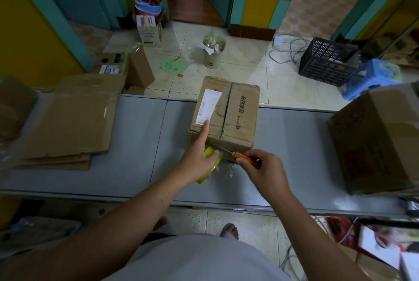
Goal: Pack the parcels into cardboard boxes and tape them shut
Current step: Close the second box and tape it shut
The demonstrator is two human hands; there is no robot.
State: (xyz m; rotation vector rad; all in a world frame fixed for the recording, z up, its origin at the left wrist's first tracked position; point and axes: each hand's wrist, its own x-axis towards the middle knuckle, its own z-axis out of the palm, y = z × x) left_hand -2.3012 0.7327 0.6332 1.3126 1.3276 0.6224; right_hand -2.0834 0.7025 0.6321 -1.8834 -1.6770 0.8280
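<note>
- Cardboard box (238,117) sits closed on a grey table (136,144), white label (208,106) on top.
- Left hand (199,163) grips a yellow tape roll (209,152), forefinger stretched onto the label.
- Right hand (265,172) pinches an orange-handled knife (240,156), blade at the box's near face.

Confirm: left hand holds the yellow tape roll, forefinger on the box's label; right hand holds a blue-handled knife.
Wrong handle: the knife in the right hand has an orange handle, not blue, per the head view. The left hand does hold the yellow tape roll, forefinger on the label of the box.
</note>
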